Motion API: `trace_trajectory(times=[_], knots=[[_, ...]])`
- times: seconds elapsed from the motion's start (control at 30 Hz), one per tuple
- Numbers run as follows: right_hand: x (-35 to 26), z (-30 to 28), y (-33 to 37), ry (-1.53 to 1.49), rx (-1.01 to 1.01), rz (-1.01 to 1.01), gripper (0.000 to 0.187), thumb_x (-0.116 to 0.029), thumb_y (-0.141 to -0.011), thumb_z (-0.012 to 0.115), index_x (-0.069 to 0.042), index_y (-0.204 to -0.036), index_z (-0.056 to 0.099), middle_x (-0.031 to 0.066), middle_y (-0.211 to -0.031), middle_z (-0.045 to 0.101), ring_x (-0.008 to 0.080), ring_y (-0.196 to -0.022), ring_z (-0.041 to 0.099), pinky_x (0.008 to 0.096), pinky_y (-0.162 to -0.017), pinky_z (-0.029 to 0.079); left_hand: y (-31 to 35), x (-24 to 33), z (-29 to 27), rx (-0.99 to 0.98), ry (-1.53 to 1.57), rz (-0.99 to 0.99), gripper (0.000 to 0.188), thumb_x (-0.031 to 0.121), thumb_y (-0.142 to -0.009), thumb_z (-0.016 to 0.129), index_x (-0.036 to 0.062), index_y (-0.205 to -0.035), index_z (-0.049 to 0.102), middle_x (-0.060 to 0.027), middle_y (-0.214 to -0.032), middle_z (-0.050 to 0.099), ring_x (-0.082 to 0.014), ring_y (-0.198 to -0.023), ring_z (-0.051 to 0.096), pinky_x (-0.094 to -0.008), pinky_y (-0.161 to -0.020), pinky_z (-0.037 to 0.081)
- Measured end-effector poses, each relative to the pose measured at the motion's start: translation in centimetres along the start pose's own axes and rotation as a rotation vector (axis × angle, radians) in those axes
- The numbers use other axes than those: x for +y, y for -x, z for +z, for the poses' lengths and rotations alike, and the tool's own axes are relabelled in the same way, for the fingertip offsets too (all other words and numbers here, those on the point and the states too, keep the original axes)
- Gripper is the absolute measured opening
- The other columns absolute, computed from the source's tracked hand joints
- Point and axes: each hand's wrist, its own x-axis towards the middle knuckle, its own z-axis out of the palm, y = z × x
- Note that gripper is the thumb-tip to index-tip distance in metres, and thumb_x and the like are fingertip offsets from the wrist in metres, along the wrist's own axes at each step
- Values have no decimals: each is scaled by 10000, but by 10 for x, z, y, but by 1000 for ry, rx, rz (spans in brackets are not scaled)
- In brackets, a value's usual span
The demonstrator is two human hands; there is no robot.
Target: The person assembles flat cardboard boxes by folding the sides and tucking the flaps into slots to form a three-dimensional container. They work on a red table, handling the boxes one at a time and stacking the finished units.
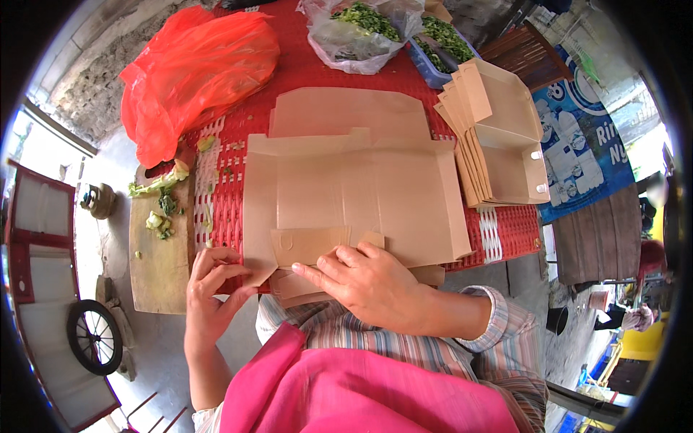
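A flat brown cardboard box blank with fold lines lies spread in front of me, over other cardboard sheets. Its near edge flap is folded inward and has a rounded slot mark. At the near left corner, my left hand pinches a small corner flap between thumb and fingers. My right hand is on the near flap, fingers bent over the cardboard and pressing it; its thumb is hidden. Beyond the blank, another cardboard sheet sticks out from underneath.
Nested folded cardboard boxes stand at the right of the red woven table. A red plastic bag lies far left, above a wooden board with vegetable scraps. Chopped greens fill a clear bag and a blue basket at the back.
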Motion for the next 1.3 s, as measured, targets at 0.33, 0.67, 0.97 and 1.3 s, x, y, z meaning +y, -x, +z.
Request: trace_trajectory(times=[0.33, 0.67, 0.97, 1.3], knots=[[6, 4, -12, -28, 13, 31, 628, -145, -832, 588, -167, -1456, 510, 18, -1016, 572, 187, -942, 562, 319, -871, 478, -20, 0, 38, 242, -418, -154, 210, 192, -867, 714, 39, -769, 608, -86, -817, 585, -294, -825, 555, -396, -845, 387], [-15, 11, -19, 138, -2, -71, 424, -179, -828, 578, 3, -1200, 669, 44, -1025, 577, 208, -957, 536, 361, -917, 459, -32, 17, 51, -21, -615, 19, 457, -5, -802, 539, 73, -1252, 526, -118, -1219, 537, -302, -1166, 484, -442, -1043, 302], [-1, -21, 3, -204, 395, -97, 382, -143, -885, 550, -32, -1244, 626, 76, -1054, 607, 239, -1088, 573, 460, -1053, 407, -41, 31, 19, 67, -419, 74, 495, -75, -710, 497, 78, -1166, 614, -111, -1149, 581, -318, -1122, 518, -430, -1034, 328], [26, -39, 109, -307, 402, 572, 326, -51, -862, 682, -129, -1178, 689, 91, -714, 638, 242, -563, 596, 367, -526, 478, -47, 96, 41, -117, -360, 354, 284, -2, -766, 623, 32, -1046, 660, -119, -1056, 623, -316, -1012, 577, -454, -936, 418]])
